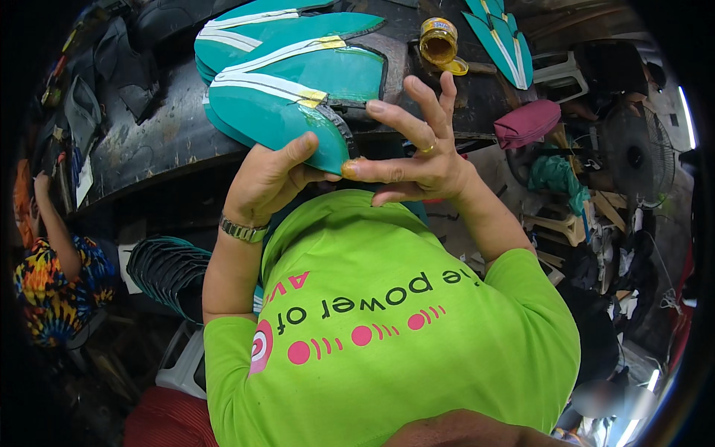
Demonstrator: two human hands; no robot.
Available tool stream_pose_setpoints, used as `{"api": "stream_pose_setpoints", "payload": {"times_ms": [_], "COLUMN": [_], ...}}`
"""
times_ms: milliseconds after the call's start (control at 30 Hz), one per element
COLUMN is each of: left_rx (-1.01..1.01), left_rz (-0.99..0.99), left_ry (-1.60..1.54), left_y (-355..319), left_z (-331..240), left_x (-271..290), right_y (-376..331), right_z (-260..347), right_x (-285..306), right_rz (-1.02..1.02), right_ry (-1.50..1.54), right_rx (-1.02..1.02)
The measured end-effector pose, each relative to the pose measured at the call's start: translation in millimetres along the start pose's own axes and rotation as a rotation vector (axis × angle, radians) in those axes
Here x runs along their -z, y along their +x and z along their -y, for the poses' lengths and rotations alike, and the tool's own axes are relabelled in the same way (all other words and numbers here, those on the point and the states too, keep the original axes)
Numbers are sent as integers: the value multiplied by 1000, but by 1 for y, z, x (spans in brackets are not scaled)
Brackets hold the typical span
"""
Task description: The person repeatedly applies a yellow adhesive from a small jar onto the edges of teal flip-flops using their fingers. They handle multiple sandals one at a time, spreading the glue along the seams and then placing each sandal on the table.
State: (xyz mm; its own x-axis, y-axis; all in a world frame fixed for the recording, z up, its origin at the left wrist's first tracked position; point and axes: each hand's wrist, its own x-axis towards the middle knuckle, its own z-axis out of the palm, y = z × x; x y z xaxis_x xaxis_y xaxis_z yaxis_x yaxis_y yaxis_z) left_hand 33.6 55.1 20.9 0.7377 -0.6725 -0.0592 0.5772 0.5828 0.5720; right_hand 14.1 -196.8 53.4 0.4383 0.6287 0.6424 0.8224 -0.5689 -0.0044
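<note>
The left hand grips the near end of a teal shoe piece, fingers curled under it and thumb on its edge. Its long axis runs up and left, away from the body, over the dark workbench. The right hand is nearer the glued tip: its yellow-stained forefinger presses there, the other 3 fingers spread. A glue jar stands beyond.

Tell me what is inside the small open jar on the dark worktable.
The jar holds yellow-brown paste, coating its inner wall. Its yellow lid lies beside it on the worktable. How deep the paste goes cannot be seen.
</note>
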Motion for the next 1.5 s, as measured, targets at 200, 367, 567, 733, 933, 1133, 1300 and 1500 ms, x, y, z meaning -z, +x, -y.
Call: {"api": "stream_pose_setpoints", "payload": {"times_ms": [200, 367, 567, 733, 933, 1133, 1300, 1500], "left_rx": [-106, -110, -134, -165, -607, -531, -529, -472], "left_rz": [-147, -149, 63, 93, -292, -819, -819, -829], "left_ry": [250, 976, 1582, 1744, 1008, 1657, 1641, 1722], "left_y": [1, -3, 11, 9, -16, 23, 31, 32], "left_z": [-10, -40, -43, -42, -92, -66, -44, -51], "left_x": [-15, -25, -47, -47, 0, 85, 108, 100], "right_y": [-5, 35, 130, 160, 147, 117, 88, 72], "right_z": [3, -9, -31, -28, -104, -247, -342, -426], "right_x": [11, 41, 54, 57, 101, 80, 10, -69], "right_rz": [76, -170, 78, 542, 409, -285, -674, -1042], "right_ry": [63, 502, -146, -237, 127, 508, 844, 966], "right_rx": [35, -44, 367, 423, -161, -604, -1222, -1332]}}
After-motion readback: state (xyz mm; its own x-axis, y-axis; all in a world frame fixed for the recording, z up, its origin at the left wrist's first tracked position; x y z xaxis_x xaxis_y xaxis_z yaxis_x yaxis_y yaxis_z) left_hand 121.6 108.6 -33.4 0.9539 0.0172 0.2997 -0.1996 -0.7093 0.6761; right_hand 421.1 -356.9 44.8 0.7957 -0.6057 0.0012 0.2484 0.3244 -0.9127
